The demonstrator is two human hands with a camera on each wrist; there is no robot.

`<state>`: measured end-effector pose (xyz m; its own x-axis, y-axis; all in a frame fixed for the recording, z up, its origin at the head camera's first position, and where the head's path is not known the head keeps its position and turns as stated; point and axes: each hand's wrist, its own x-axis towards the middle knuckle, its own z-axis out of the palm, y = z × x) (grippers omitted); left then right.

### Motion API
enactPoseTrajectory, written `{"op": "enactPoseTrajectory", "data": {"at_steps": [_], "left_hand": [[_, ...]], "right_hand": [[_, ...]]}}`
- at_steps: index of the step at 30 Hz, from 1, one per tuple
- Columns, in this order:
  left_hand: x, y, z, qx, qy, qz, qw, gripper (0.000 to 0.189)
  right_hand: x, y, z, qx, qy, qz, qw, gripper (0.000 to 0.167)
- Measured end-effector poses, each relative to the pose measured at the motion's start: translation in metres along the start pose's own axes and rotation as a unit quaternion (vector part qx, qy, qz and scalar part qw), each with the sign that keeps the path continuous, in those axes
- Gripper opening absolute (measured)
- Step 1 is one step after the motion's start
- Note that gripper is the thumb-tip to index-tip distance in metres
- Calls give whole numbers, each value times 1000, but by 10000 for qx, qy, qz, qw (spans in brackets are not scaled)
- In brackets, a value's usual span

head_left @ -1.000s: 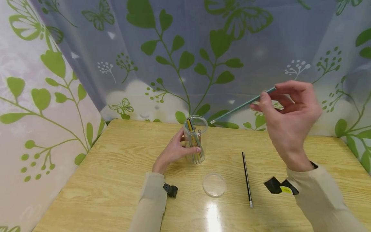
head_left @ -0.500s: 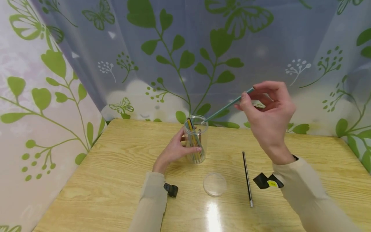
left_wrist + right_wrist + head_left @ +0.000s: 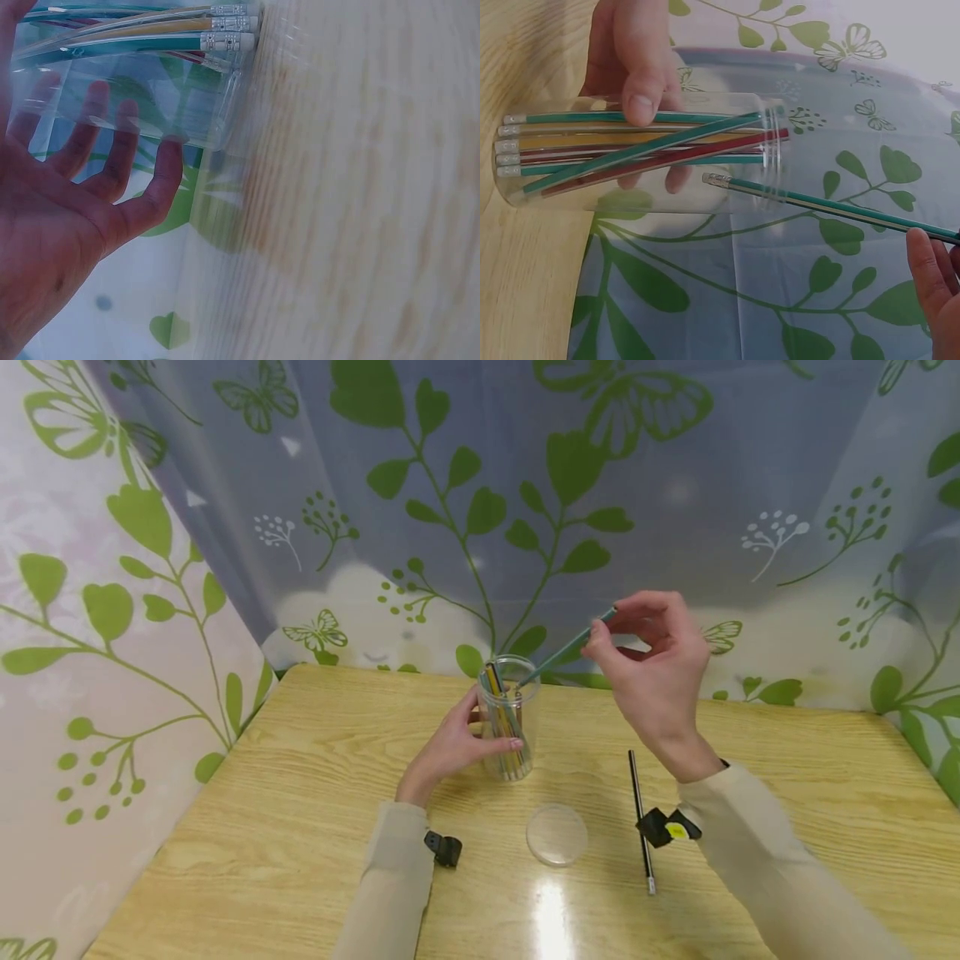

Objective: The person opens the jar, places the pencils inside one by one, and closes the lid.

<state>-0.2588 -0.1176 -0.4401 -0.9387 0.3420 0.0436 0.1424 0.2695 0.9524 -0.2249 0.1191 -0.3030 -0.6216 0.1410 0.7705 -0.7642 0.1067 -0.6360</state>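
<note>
A clear plastic jar (image 3: pixel 527 727) stands upright near the back of the table, and my left hand (image 3: pixel 453 747) grips its side with the thumb across the front. Several pencils (image 3: pixel 615 154) in green, yellow and dark red lean inside, most with their eraser ends at the bottom. My right hand (image 3: pixel 656 668) pinches a green pencil (image 3: pixel 566 649) near its upper end, to the right of the jar. In the right wrist view that pencil's eraser end is inside the jar's mouth. The left wrist view shows the left fingers (image 3: pixel 124 142) bent against the clear wall.
A round clear lid (image 3: pixel 557 835) lies on the wooden table (image 3: pixel 300 827) in front of the jar. To its right is a black pencil (image 3: pixel 639 810), partly under the right wrist's camera strap. A leaf-patterned curtain (image 3: pixel 450 568) hangs behind the table's back edge.
My right hand has moved left and slightly down, bringing the green pencil's eraser end from outside the jar into its mouth. The left hand and jar stay put.
</note>
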Motion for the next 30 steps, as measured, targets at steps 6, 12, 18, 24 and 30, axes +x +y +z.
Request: {"op": "enactPoseTrajectory", "data": {"at_steps": [6, 12, 18, 24, 30], "left_hand": [[0, 0, 0, 8, 11, 18, 10000, 90], [0, -1, -1, -21, -11, -16, 10000, 88], [0, -1, -1, 3, -5, -17, 10000, 90], [1, -2, -1, 28, -10, 8, 10000, 92], [1, -2, -1, 22, -6, -26, 10000, 93]], "right_hand": [[-3, 6, 6, -205, -146, 115, 9996, 25], [-8, 16, 11, -511, -308, 235, 9979, 24], [-12, 27, 17, -850, -518, 333, 9945, 23], [-15, 36, 22, -1042, -855, 383, 9901, 22], [-18, 42, 25, -1109, -1081, 689, 9855, 20]]}}
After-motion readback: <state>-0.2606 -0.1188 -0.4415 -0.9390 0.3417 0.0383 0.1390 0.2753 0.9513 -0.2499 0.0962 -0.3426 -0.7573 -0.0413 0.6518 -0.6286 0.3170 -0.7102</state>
